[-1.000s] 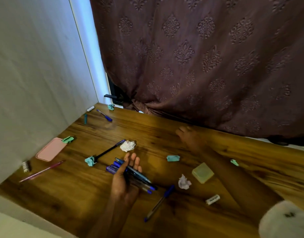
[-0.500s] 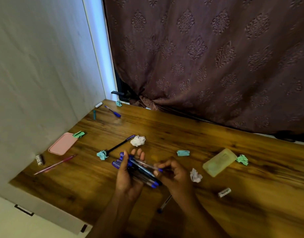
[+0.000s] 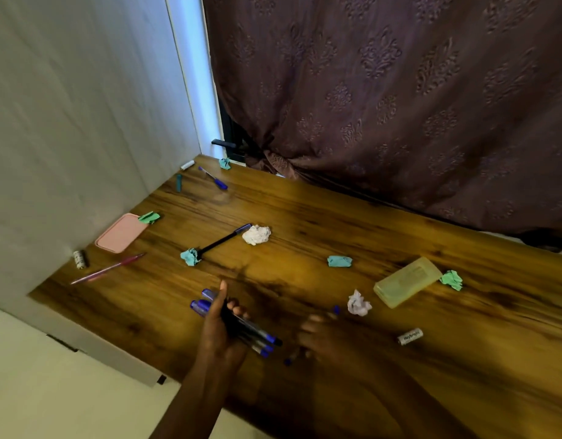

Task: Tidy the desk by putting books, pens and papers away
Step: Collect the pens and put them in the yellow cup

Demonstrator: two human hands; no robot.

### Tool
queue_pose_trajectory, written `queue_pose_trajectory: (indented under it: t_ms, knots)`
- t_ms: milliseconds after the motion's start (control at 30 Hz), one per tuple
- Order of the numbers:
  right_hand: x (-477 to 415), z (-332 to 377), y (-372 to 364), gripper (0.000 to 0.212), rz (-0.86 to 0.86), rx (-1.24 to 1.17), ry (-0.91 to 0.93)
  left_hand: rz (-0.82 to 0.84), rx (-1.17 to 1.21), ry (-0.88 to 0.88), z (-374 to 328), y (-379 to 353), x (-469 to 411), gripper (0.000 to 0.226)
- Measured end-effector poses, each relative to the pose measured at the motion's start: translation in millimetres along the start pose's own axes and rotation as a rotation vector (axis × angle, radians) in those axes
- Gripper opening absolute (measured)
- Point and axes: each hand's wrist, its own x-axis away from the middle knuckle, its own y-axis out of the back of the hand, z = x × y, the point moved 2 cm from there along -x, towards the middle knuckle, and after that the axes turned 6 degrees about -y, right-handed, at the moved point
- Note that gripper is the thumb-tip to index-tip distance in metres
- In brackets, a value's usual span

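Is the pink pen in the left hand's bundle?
No: the pink pen lies on the desk near the wall, apart from the left hand gripping blue-capped pens.

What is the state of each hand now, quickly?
Left hand: holds a bundle of blue pens.
Right hand: blurred, so its grip cannot be told.

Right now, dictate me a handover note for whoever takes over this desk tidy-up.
Left hand: grips a bundle of blue pens.
Right hand: blurred, above a loose blue pen on the desk; grip unclear.
Done: some pens gathered in hand, none visibly put away.
Left: black pen, pink pen, far blue pen, crumpled papers scattered around; yellow case lies to the right.
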Motion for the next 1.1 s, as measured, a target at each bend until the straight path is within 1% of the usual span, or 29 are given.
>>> queue_pose_trajectory:
  t_ms: [33, 100, 167, 200, 233, 267, 333, 367, 433, 500, 567, 600, 667, 733, 833, 900, 967, 1033, 1100]
  knots:
    - [-1, 0, -4, 0.026, -0.066, 0.055, 0.004, -0.006, 0.001, -0.005, 0, 0, 4, 0.035]
    - [-5, -2, -13, 0.033, -0.179, 0.066, 0.029, -0.008, -0.015, -0.025, 0, 1, 11, 0.032]
    - [-11, 1, -13, 0.031, -0.304, 0.032, 0.039, -0.009, -0.005, -0.055, -2, 6, 15, 0.027]
    - [-15, 1, -9, 0.027, -0.383, -0.020, 0.004, -0.011, 0.015, -0.077, -4, 8, 17, 0.023]
    - [-18, 2, -2, 0.021, -0.482, -0.133, -0.047, -0.022, 0.034, -0.105, -5, 10, 17, 0.020]
    - [-23, 4, 10, 0.018, -0.571, -0.295, -0.105, -0.040, 0.044, -0.133, -7, 14, 17, 0.017]
    - [-28, 11, 38, 0.014, -0.691, -0.584, -0.192, -0.068, 0.074, -0.153, -8, 22, 19, 0.016]
    - [-31, 17, 52, 0.010, -0.757, -0.664, -0.214, -0.063, 0.113, -0.148, -9, 25, 19, 0.018]
    - [-35, 29, 66, 0.011, -0.870, -0.770, -0.240, -0.025, 0.179, -0.128, -11, 30, 19, 0.022]
    - [-44, 48, 66, 0.011, -0.837, -0.901, -0.218, 0.011, 0.201, -0.141, -19, 32, 21, 0.028]
    - [-54, 68, 54, 0.011, -0.706, -0.961, -0.219, 0.041, 0.216, -0.163, -29, 28, 20, 0.046]
    - [-60, 78, 46, 0.013, -0.637, -0.939, -0.237, 0.042, 0.221, -0.182, -35, 29, 19, 0.049]
    - [-74, 91, 28, 0.017, -0.556, -0.846, -0.247, 0.033, 0.236, -0.217, -51, 34, 14, 0.045]
    - [-88, 103, 19, 0.018, -0.507, -0.795, -0.247, 0.016, 0.269, -0.243, -69, 41, 8, 0.035]
    - [-113, 122, 20, 0.018, -0.477, -0.839, -0.261, -0.047, 0.281, -0.286, -103, 58, 1, 0.016]
    - [-130, 130, 31, 0.020, -0.458, -0.915, -0.284, -0.105, 0.276, -0.296, -127, 69, -4, 0.027]
    - [-162, 139, 38, 0.015, -0.427, -0.925, -0.305, -0.132, 0.282, -0.323, -158, 85, -8, 0.033]
    - [-201, 147, 36, 0.012, -0.402, -0.821, -0.282, -0.137, 0.294, -0.365, -187, 104, -12, 0.028]
    - [-245, 152, 22, 0.003, -0.426, -0.681, -0.254, -0.122, 0.311, -0.387, -207, 118, -15, 0.023]
